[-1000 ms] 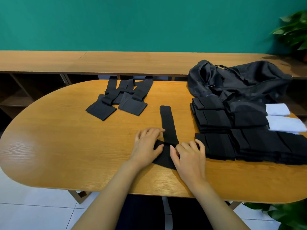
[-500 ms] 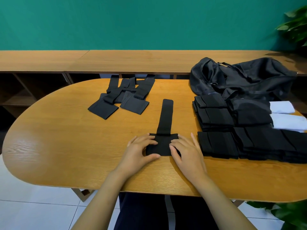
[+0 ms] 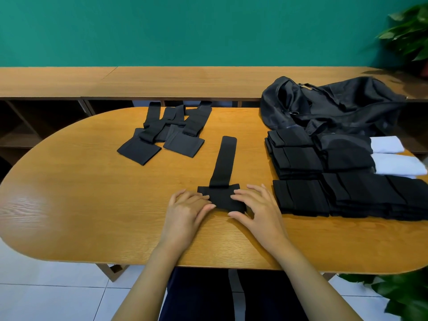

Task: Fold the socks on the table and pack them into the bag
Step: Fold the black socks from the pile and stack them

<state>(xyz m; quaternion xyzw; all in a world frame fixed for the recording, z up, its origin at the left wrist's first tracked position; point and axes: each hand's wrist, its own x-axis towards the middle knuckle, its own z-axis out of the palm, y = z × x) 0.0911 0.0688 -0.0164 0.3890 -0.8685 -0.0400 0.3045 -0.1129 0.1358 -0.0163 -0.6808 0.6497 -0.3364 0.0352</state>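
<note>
Sock (image 3: 222, 198) end now folded — lying between left hand (image 3: 185, 210) and right hand (image 3: 259, 209), flat fingers pressing.

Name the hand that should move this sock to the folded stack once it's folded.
Right, probably. The right hand rests on the right edge of the sock, beside the folded stack; the left hand rests on the other edge and would have to cross over.
</note>
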